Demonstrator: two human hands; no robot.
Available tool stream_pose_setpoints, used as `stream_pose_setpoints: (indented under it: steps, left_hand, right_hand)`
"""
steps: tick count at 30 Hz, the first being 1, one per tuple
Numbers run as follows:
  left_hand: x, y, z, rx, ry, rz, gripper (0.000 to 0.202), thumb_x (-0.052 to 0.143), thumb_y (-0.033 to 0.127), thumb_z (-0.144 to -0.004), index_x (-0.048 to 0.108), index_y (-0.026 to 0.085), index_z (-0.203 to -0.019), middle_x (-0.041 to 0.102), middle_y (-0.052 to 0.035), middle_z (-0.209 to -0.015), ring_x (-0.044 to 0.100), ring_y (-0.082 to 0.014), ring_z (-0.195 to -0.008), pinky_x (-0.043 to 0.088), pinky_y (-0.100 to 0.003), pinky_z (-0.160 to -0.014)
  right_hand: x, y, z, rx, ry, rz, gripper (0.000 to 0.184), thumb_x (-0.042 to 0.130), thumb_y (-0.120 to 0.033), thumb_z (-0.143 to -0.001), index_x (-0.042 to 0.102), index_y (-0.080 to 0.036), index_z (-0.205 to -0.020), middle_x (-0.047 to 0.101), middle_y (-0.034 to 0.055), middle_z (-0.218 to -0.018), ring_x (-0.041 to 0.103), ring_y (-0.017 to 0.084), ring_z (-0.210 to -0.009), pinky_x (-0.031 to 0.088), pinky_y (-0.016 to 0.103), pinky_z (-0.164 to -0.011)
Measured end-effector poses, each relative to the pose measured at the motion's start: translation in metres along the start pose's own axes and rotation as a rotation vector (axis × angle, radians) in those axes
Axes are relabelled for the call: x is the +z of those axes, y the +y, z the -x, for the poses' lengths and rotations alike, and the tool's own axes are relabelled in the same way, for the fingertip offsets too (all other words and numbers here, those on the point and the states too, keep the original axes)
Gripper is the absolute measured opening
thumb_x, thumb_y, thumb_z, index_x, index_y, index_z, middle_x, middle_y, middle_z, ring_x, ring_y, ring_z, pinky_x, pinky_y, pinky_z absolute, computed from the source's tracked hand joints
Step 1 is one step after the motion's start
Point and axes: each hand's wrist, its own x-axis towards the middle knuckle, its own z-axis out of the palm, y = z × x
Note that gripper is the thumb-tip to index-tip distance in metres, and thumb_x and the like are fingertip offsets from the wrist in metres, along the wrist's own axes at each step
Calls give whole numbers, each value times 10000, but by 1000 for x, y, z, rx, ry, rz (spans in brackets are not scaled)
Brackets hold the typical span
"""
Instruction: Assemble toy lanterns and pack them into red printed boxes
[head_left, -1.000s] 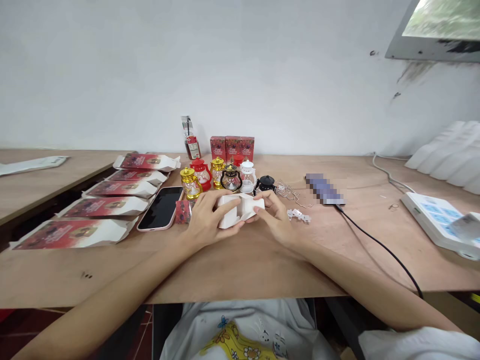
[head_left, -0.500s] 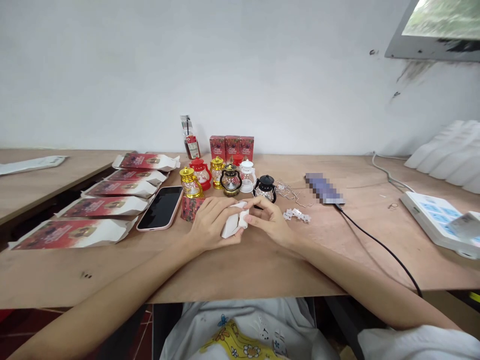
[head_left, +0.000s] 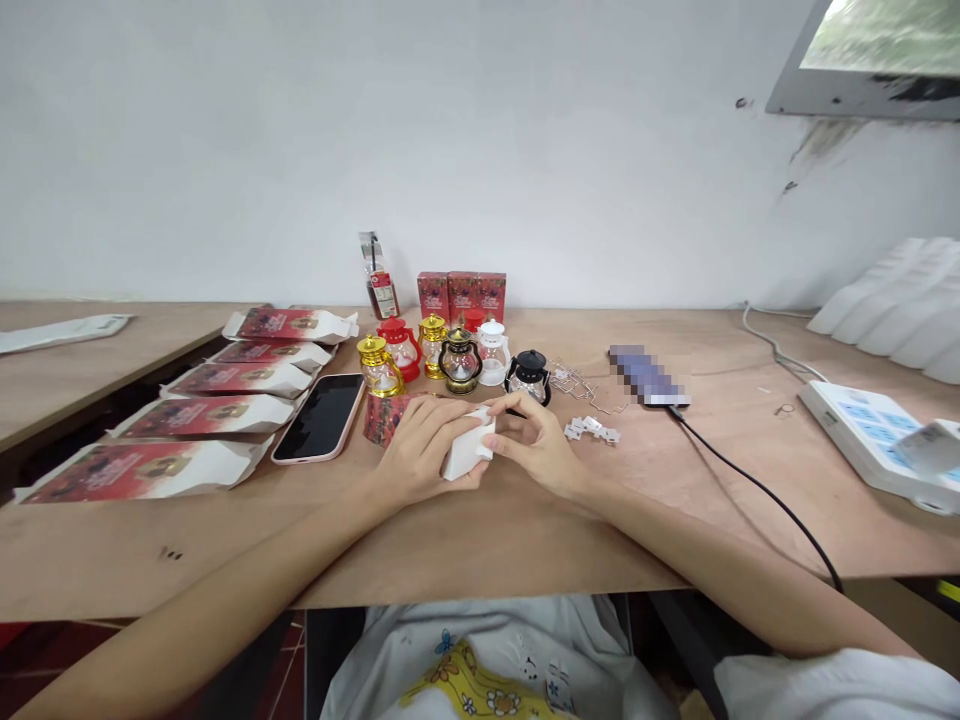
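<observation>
My left hand [head_left: 420, 445] is wrapped round a small carton [head_left: 466, 452], its white side facing me. A red printed part [head_left: 385, 418] shows past the back of that hand and looks like the same carton. At the carton's right end, my right hand [head_left: 538, 445] pinches a white flap between thumb and fingers. Just beyond my hands stand several small lanterns: a black one [head_left: 529, 375], a white one [head_left: 492, 355], a bronze one [head_left: 460, 362], gold ones [head_left: 381, 368] and red ones [head_left: 401, 350].
Flattened red-and-white cartons [head_left: 150, 470] lie in a row at left, beside a phone [head_left: 319, 418]. Red boxes [head_left: 461, 295] and a bottle [head_left: 381, 290] stand by the wall. At right are small white pieces [head_left: 592, 430], thin wires [head_left: 574, 382], a cabled phone [head_left: 646, 376] and a power strip [head_left: 874, 440].
The white flap at the carton's right end has folded inward under my right fingers. The red printed part has shifted slightly. Both hands stay in nearly the same place.
</observation>
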Motion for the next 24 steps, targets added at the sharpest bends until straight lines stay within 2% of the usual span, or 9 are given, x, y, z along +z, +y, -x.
stream_pose_setpoints:
  steps: [3,6,10,12,15,18,21,23,24]
  left_hand:
    - [2,1,2,61,29,3,486,671,310,-708,469,201,-1136,667,-97,-957,636,-230,-904,492,-378,-762]
    - [3,2,5,152,77,20,471,685,339,-695,480,224,-1103,678,-66,-939,640,-221,-916,496,-390,-791]
    - [1,3,8,235,124,40,480,632,477,-722,464,286,-1130,666,-18,-932,635,-205,-912,466,-412,-846]
    - [-2,3,7,95,170,24,519,507,597,-759,438,314,-1189,626,-40,-1016,596,-244,-993,435,-474,-894]
    - [-8,0,2,-269,244,-11,603,399,646,-791,409,284,-1273,443,-94,-1262,428,-315,-1211,377,-519,-981]
    - [-12,-5,-4,-492,284,61,681,467,638,-775,388,230,-1315,284,-115,-1359,306,-337,-1291,333,-510,-1035]
    - [-11,-8,-6,-621,165,201,687,596,526,-751,358,211,-1313,341,-128,-1316,375,-304,-1243,410,-462,-973]
    - [-10,-8,-6,-685,67,247,607,649,407,-742,384,201,-1248,444,-105,-1204,488,-249,-1113,465,-404,-897]
    - [-9,-8,-5,-711,38,264,575,668,367,-729,393,200,-1205,475,-84,-1138,535,-214,-1014,487,-375,-848]
  right_hand:
    - [-1,3,-1,1,-21,15,492,766,-395,-657,497,-262,-1048,560,31,-1123,593,146,-960,519,301,-822]
    - [-3,3,-3,1,-166,-28,641,778,-444,-624,478,-277,-1165,547,44,-1198,550,172,-1086,484,330,-908]
    - [-4,-1,-3,-62,-282,-21,654,784,-450,-615,485,-268,-1167,564,42,-1150,564,181,-1061,508,335,-867]
    - [-5,-2,-1,-177,-218,82,611,786,-412,-633,495,-290,-1156,482,57,-1270,530,202,-1136,505,359,-894]
    - [-8,0,2,-371,-161,439,437,749,-325,-703,576,-306,-1103,291,57,-1434,385,259,-1294,437,435,-1005]
    - [-10,8,3,-506,-131,777,323,667,-264,-784,616,-346,-1092,356,46,-1394,350,268,-1303,400,483,-1037]
    - [-9,14,2,-642,-185,945,358,623,-263,-822,589,-398,-1151,430,43,-1335,361,263,-1283,409,478,-1024]
    - [-10,13,0,-757,-272,1026,358,636,-338,-808,587,-392,-1158,422,49,-1337,367,269,-1277,408,477,-1020]
    - [-11,11,-1,-810,-244,1060,374,647,-374,-793,585,-377,-1161,401,53,-1350,371,274,-1273,403,484,-1021]
